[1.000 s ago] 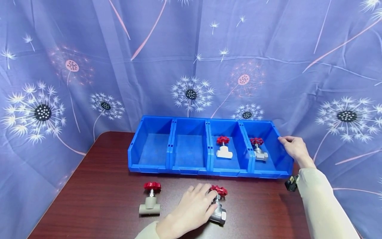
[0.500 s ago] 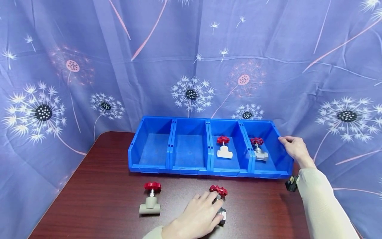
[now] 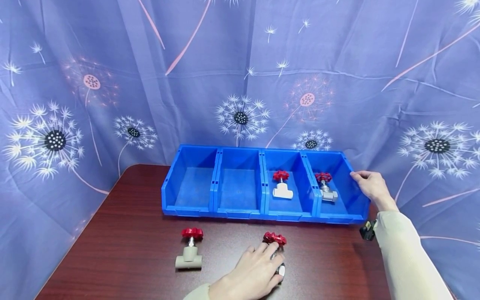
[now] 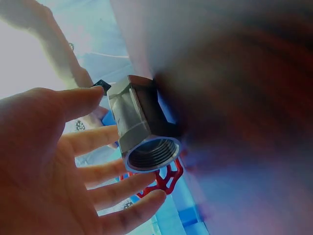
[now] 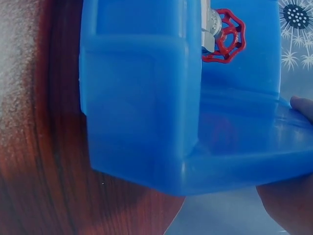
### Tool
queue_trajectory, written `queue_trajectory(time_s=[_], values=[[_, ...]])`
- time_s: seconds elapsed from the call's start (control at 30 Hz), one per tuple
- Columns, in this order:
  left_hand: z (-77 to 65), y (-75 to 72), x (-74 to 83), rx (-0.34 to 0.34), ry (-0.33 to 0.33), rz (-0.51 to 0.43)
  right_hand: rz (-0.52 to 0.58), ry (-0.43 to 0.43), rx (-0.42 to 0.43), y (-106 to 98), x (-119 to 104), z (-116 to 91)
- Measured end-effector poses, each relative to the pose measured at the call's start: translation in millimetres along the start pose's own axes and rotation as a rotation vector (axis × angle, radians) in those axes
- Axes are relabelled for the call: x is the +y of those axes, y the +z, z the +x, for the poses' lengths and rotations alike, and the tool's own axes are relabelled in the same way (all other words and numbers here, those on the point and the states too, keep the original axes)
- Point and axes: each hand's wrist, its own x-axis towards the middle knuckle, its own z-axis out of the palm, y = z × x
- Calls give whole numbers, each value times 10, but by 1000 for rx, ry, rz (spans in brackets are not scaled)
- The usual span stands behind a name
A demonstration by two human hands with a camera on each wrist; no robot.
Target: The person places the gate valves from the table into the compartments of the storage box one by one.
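My left hand [image 3: 253, 271] lies over a metal valve [image 4: 132, 110] on the table, its fingers loosely spread. In the left wrist view the thumb is beside the valve's hexagonal threaded body and the fingers reach along its other side, near the red handwheel [image 3: 275, 238]. Much of that body is hidden by the hand in the head view. With thumb and fingers, my right hand [image 3: 371, 189] pinches the right side wall of a row of joined blue bins [image 3: 238, 189]. To the left of my left hand stands a grey-beige plastic valve [image 3: 189, 258] with a red handwheel.
A white plastic valve [image 3: 282, 191] sits in the third bin from the left, and a silver metal valve [image 3: 328, 194] in the rightmost. Behind the brown table [image 3: 123, 233] hangs a blue-purple curtain [image 3: 195, 104] with dandelion prints.
My left hand has slid a little to the right and covers more of the metal valve, which stays in place. My right hand and the bins have not visibly moved.
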Motion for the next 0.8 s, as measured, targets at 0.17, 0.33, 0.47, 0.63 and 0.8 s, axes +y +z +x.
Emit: queue_trajectory(time_s=[0.17,0.33,0.47,0.63,0.8], values=[[15,-7,25,-32,18,6,11,1,-2,-7,4,4],[37,-23,40,-75,29,19,45,23,-17,-13,-2,7],[46,-28,55,-98,41,46,81,52,-40,-16,7,13],[66,-30,60,-111,41,67,107,65,-41,-8,23,34],[101,-32,72,-115,46,103,120,73,-39,-5,41,47]])
